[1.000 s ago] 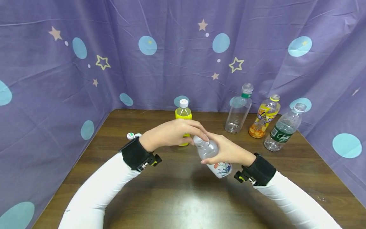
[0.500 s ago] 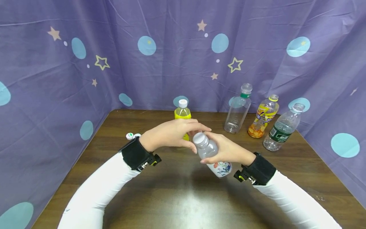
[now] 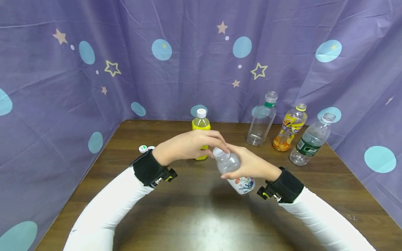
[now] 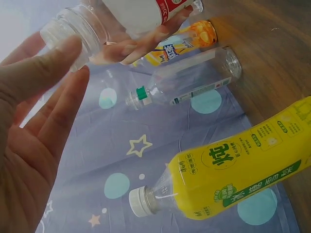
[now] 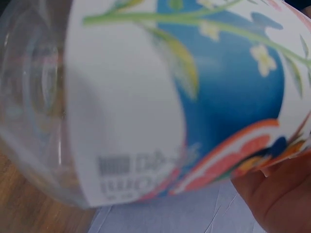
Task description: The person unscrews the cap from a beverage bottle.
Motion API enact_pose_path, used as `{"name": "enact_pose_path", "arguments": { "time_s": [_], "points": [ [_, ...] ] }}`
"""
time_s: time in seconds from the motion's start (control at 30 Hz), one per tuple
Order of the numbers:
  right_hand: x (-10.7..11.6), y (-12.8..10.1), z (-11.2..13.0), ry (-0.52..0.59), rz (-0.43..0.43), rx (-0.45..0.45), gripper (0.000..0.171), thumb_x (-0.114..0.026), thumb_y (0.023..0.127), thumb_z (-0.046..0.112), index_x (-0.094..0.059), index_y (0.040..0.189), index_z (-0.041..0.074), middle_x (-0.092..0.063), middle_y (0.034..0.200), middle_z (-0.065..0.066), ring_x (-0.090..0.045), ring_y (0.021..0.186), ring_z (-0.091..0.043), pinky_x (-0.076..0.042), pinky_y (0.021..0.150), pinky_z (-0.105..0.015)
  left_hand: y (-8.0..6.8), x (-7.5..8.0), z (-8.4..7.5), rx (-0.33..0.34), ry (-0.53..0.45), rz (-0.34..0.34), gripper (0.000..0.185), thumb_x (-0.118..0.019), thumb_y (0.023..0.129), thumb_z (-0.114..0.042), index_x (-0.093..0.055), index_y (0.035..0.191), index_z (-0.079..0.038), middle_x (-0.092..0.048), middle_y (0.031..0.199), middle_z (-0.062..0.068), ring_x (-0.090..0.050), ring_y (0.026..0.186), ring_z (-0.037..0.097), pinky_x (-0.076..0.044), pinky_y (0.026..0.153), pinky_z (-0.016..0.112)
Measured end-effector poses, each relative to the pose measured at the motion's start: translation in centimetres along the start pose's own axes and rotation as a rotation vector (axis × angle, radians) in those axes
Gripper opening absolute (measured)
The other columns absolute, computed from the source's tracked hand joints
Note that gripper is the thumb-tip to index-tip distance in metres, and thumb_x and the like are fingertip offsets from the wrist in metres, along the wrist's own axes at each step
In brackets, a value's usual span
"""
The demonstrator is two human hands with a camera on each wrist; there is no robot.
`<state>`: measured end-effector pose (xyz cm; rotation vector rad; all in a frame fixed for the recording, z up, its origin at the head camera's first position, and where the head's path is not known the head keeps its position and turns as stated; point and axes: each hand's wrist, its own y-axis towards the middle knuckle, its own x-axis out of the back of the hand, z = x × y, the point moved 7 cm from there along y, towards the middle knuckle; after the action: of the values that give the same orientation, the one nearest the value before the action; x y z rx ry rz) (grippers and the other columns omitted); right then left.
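Note:
My right hand [image 3: 248, 162] grips a clear bottle [image 3: 230, 164] round its body, tilted with its top toward the left, above the table. A flowered white label [image 5: 233, 97] wraps the bottle and fills the right wrist view. At the bottle's top, my left hand [image 3: 196, 145] pinches the whitish cap [image 4: 63, 36] between thumb and fingers. The left wrist view has the thumb lying across the near side of the cap. Behind the left hand stands a bottle with a yellow label [image 3: 201, 122] and a white cap, partly hidden in the head view.
On the right of the wooden table [image 3: 201, 216] stand three uncapped bottles: a clear one with a green neck band [image 3: 262, 120], a yellow-orange one [image 3: 289, 128] and one with a green label [image 3: 311, 141]. Loose caps [image 3: 143, 149] lie at the left. A purple curtain [image 3: 188, 69] hangs behind.
Half a second ago the left fingers were spread apart round the cap. They have now closed on it again, as they were one second ago. The right hand and bottle have barely moved.

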<state>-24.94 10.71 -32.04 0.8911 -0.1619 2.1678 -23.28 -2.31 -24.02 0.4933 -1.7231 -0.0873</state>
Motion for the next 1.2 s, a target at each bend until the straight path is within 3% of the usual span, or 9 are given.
{"name": "enact_pose_path", "arguments": {
  "time_s": [0.17,0.37,0.43,0.6,0.67,0.73,0.83,0.97,1.2],
  "points": [
    [-0.24,-0.18,-0.17,0.042,0.023,-0.012,0.081,-0.084,0.075,0.024,-0.039,0.141,0.015,-0.062,0.104,-0.010,-0.066,0.071,-0.018,-0.056,0.049,-0.034,0.20,-0.31,0.25,0.057,0.083,0.022,0.042,-0.078,0.080,-0.030,-0.067,0.118,-0.014,-0.058,0.103,-0.003,-0.056,0.091,0.008,-0.048,0.086,0.019],
    [-0.25,-0.21,-0.22,0.018,0.015,0.011,0.079,-0.084,0.075,0.026,-0.041,0.140,0.014,-0.063,0.105,-0.007,-0.066,0.076,-0.017,-0.057,0.055,-0.033,0.21,-0.49,0.50,0.087,0.053,0.025,0.048,-0.077,0.080,-0.035,-0.064,0.121,-0.013,-0.059,0.104,-0.004,-0.059,0.089,0.012,-0.048,0.083,0.019],
    [-0.09,-0.20,-0.07,-0.011,-0.001,0.034,0.076,-0.084,0.075,0.026,-0.044,0.137,0.013,-0.063,0.107,-0.006,-0.065,0.081,-0.016,-0.058,0.060,-0.031,0.15,-0.53,0.65,0.105,0.020,0.033,0.053,-0.078,0.078,-0.034,-0.062,0.125,-0.012,-0.059,0.107,-0.004,-0.060,0.090,0.011,-0.049,0.083,0.018],
    [0.00,-0.17,0.23,-0.002,-0.002,0.061,0.068,-0.084,0.076,0.024,-0.046,0.131,0.012,-0.061,0.108,-0.008,-0.065,0.082,-0.017,-0.058,0.058,-0.031,0.13,-0.63,0.87,0.127,-0.059,0.044,0.069,-0.083,0.074,-0.025,-0.054,0.135,-0.011,-0.057,0.114,-0.001,-0.059,0.094,0.007,-0.049,0.085,0.017],
    [-0.06,-0.16,0.21,0.009,0.004,0.053,0.067,-0.083,0.076,0.023,-0.046,0.130,0.013,-0.062,0.106,-0.009,-0.066,0.078,-0.017,-0.057,0.053,-0.032,0.14,-0.55,0.80,0.107,-0.065,0.035,0.072,-0.084,0.073,-0.020,-0.052,0.137,-0.012,-0.056,0.121,0.000,-0.057,0.103,0.008,-0.048,0.090,0.018],
    [0.01,-0.18,0.18,-0.008,-0.009,0.045,0.069,-0.084,0.075,0.024,-0.045,0.132,0.014,-0.062,0.106,-0.007,-0.066,0.079,-0.015,-0.057,0.057,-0.031,0.09,-0.38,0.63,0.074,-0.050,0.022,0.070,-0.084,0.074,-0.013,-0.053,0.137,-0.014,-0.054,0.128,0.001,-0.054,0.113,0.010,-0.047,0.093,0.019],
    [0.05,-0.21,0.10,-0.015,-0.014,0.024,0.071,-0.085,0.074,0.025,-0.046,0.133,0.015,-0.062,0.105,-0.006,-0.066,0.076,-0.014,-0.057,0.057,-0.031,-0.01,-0.17,0.26,0.011,-0.036,-0.001,0.057,-0.079,0.077,-0.002,-0.061,0.129,-0.016,-0.054,0.132,0.002,-0.051,0.123,0.013,-0.046,0.096,0.020],
    [-0.01,-0.18,0.13,0.013,-0.001,0.009,0.071,-0.085,0.074,0.025,-0.046,0.132,0.017,-0.063,0.102,-0.006,-0.066,0.071,-0.015,-0.057,0.053,-0.032,-0.05,-0.08,-0.03,-0.023,-0.032,-0.007,0.042,-0.074,0.081,0.001,-0.068,0.119,-0.016,-0.060,0.121,0.001,-0.056,0.113,0.012,-0.047,0.094,0.018],
    [-0.16,-0.21,-0.05,0.041,0.016,-0.002,0.084,-0.084,0.074,0.023,-0.037,0.144,0.015,-0.062,0.105,-0.008,-0.066,0.072,-0.017,-0.057,0.051,-0.034,0.13,-0.30,0.17,0.050,0.074,0.002,0.044,-0.077,0.080,-0.030,-0.067,0.118,-0.010,-0.057,0.097,-0.001,-0.059,0.087,0.008,-0.048,0.081,0.017]
  ]
}}
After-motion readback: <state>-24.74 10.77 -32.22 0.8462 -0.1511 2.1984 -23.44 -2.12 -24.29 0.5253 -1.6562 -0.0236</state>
